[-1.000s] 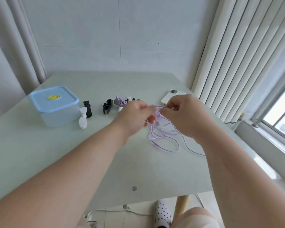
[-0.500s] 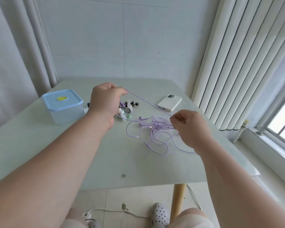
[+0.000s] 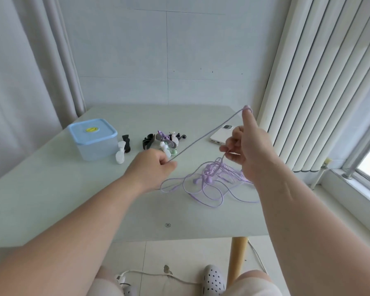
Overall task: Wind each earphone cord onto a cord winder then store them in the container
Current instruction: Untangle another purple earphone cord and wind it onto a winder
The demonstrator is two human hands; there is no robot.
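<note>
L hand (image 3: pixel 152 167) sits low over the surface (image 3: pixel 73 199), fingers curled, thumb and forefinger pinching the lilac earphone cord (image 3: pixel 212 172). From that pinch one stretch runs taut and straight, up toward 1 o'clock, to the R hand (image 3: pixel 251 150). R index finger points up with the cord hooked over its tip. The thumb and other fingers nip a second strand, which drops straight down into the tangle.

Rest of the cord is a loose heap of thin purple loops lying on the surface under and just L of the R hand. Wide loops spill toward 6 and 8 o'clock. Two rounded purple earbuds (image 3: pixel 209 180) sit in the middle of the knot (how the strands cross in there can't be told).

Container (image 3: pixel 93 138) at 10 o'clock: clear box, pale blue lid on, yellow sticker on top. Just R of it, a white and a black winder, then a small cluster of cord winders (image 3: pixel 158 142) at 12 o'clock, black, white, green, one w/ purple cord on it. White phone (image 3: pixel 219 137) at 2 o'clock, partly behind the R hand.
</note>
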